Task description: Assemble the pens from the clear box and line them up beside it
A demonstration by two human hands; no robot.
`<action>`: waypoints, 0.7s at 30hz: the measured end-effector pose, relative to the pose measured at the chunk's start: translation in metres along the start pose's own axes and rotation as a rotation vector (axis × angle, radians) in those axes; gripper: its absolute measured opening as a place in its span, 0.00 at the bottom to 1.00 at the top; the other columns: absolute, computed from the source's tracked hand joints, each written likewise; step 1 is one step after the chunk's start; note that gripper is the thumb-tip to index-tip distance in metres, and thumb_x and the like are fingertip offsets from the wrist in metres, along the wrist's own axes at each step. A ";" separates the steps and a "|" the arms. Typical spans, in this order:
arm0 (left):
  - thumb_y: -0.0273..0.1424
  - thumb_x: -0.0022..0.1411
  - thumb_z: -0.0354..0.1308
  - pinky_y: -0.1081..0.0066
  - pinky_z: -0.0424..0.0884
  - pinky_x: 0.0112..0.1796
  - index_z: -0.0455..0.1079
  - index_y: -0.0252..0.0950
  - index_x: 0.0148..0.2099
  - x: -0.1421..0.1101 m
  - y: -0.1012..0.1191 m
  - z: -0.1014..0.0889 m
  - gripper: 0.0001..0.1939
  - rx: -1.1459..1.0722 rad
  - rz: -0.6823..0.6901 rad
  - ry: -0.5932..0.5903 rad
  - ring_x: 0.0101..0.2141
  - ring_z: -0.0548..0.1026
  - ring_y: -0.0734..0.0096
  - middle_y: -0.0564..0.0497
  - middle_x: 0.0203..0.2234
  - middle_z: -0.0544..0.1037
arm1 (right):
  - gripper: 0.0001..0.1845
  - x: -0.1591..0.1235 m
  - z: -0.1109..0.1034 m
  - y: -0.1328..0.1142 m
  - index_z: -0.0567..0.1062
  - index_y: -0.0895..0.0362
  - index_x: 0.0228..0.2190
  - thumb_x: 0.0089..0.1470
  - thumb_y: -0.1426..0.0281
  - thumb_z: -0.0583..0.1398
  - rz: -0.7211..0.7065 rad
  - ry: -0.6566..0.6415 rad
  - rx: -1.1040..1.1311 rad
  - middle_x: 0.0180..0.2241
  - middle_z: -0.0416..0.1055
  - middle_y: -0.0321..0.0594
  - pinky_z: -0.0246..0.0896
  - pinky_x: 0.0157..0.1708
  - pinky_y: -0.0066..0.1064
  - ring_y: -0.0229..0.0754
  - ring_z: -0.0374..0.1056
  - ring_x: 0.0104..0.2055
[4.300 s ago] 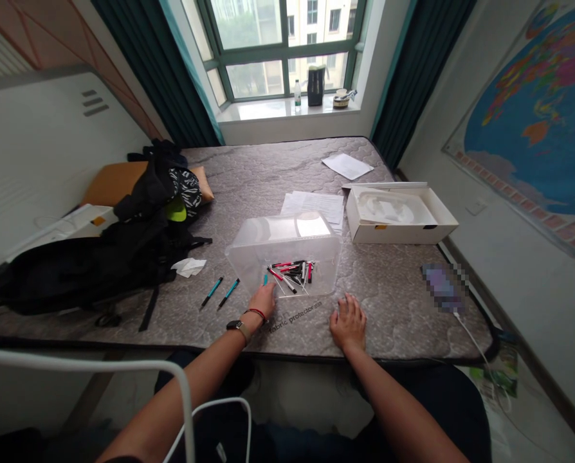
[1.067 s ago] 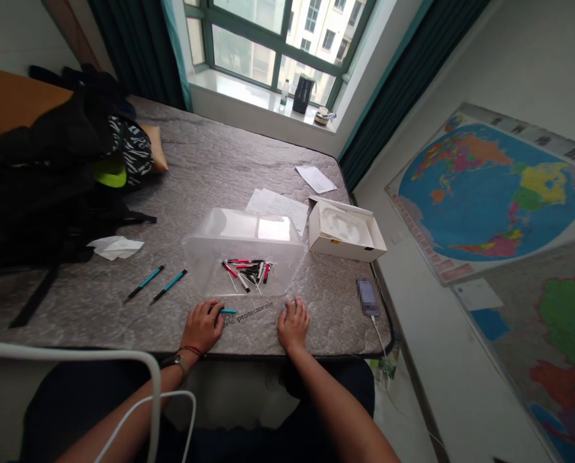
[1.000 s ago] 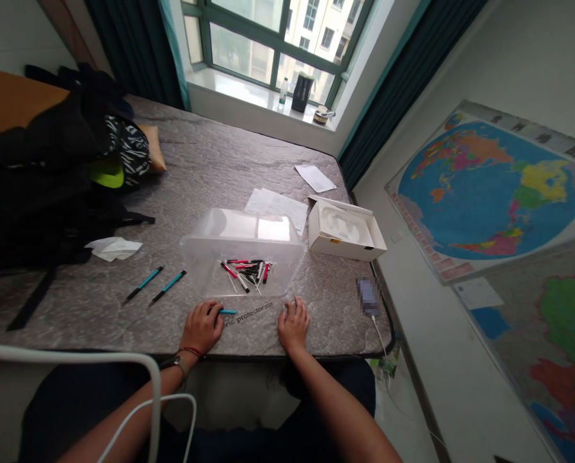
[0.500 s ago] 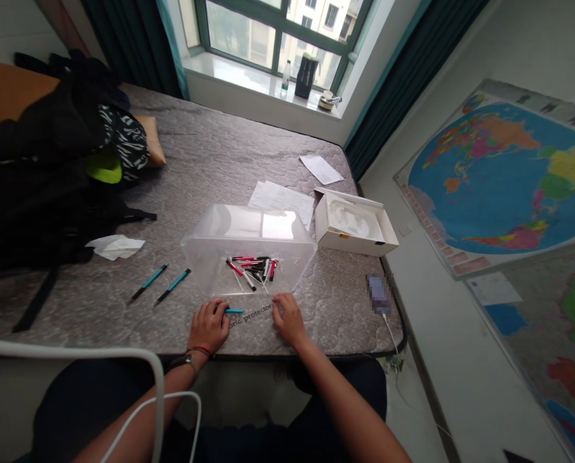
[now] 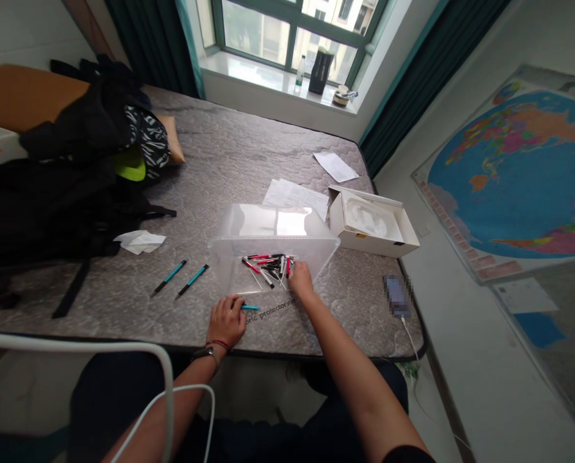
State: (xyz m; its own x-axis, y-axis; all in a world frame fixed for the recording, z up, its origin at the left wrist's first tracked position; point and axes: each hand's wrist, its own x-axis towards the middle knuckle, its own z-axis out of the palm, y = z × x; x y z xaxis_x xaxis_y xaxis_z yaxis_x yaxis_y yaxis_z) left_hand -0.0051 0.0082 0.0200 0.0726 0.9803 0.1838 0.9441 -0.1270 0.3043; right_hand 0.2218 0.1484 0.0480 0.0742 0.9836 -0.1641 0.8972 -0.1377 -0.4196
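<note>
My left hand (image 5: 226, 321) rests on the mattress with its fingers closed over a teal pen piece (image 5: 250, 307), whose end sticks out to the right. Inside the clear plastic bin (image 5: 224, 270), which lies on its side with its mouth toward me, is a pile of red, black and white pen parts (image 5: 268, 263). My right hand (image 5: 301, 281) reaches into the bin's mouth, fingers bent down at the right edge of the pile; its fingertips are partly hidden. Two teal-and-black pens (image 5: 170, 277) lie side by side left of the bin.
A white open box (image 5: 374, 225) stands right of the bin, with paper sheets (image 5: 297, 198) behind. A crumpled tissue (image 5: 141, 241) and black bags (image 5: 60, 186) lie left. A phone (image 5: 396, 296) with a cable is near the right edge. A white tube (image 5: 75, 343) crosses the lower left.
My right hand has moved forward from the mattress in front of the bin to the pen parts inside. My left hand keeps its hold on the teal piece. The view has shifted left.
</note>
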 end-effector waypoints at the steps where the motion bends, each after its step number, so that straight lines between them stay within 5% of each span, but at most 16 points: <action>1: 0.27 0.58 0.53 0.60 0.63 0.44 0.69 0.40 0.49 0.000 0.000 0.000 0.16 0.000 0.000 0.001 0.45 0.69 0.55 0.44 0.48 0.71 | 0.18 0.003 0.001 -0.001 0.70 0.61 0.50 0.58 0.75 0.54 0.012 0.006 -0.003 0.47 0.70 0.51 0.58 0.48 0.29 0.45 0.67 0.48; 14: 0.27 0.58 0.53 0.59 0.63 0.45 0.70 0.40 0.49 0.000 0.001 -0.001 0.16 -0.021 -0.017 0.005 0.46 0.68 0.55 0.44 0.49 0.71 | 0.13 0.027 0.009 -0.005 0.72 0.59 0.45 0.63 0.67 0.52 0.087 -0.052 -0.060 0.40 0.76 0.51 0.58 0.40 0.28 0.45 0.71 0.43; 21: 0.26 0.58 0.53 0.59 0.63 0.45 0.69 0.40 0.49 0.000 0.001 -0.002 0.16 -0.034 -0.021 -0.004 0.47 0.68 0.55 0.44 0.49 0.71 | 0.13 0.037 0.001 -0.012 0.73 0.56 0.43 0.63 0.68 0.52 -0.060 -0.043 -0.120 0.41 0.76 0.49 0.58 0.39 0.27 0.44 0.71 0.42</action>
State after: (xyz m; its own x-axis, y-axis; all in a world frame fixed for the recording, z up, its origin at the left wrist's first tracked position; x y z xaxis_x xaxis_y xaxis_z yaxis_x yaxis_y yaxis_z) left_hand -0.0052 0.0077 0.0224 0.0546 0.9833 0.1736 0.9338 -0.1119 0.3400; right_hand 0.2139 0.1861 0.0461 0.0023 0.9834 -0.1814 0.9453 -0.0613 -0.3205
